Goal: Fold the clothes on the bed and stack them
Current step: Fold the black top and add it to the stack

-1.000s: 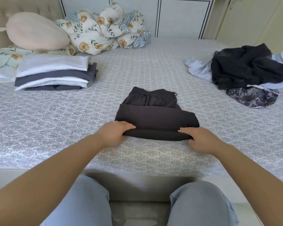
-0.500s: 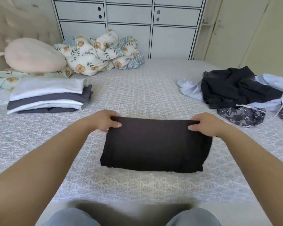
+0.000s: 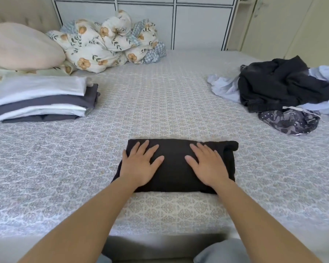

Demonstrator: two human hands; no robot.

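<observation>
**Both palms flat on the folded black garment**

I'm looking at a patterned grey bedspread (image 3: 160,95), white panelled cupboards (image 3: 198,23) behind it. A folded stack (image 3: 40,99) sits far left, an unfolded pile of clothes (image 3: 285,92) far right, a floral duvet (image 3: 106,42) bundled at the back. Half a second ago I held the black garment (image 3: 176,168) by its far edge; now it's lying flat near the bed's front edge. My left hand (image 3: 139,164) and right hand (image 3: 207,166) rest on it, fingers straight and spread, gripping nothing.
</observation>
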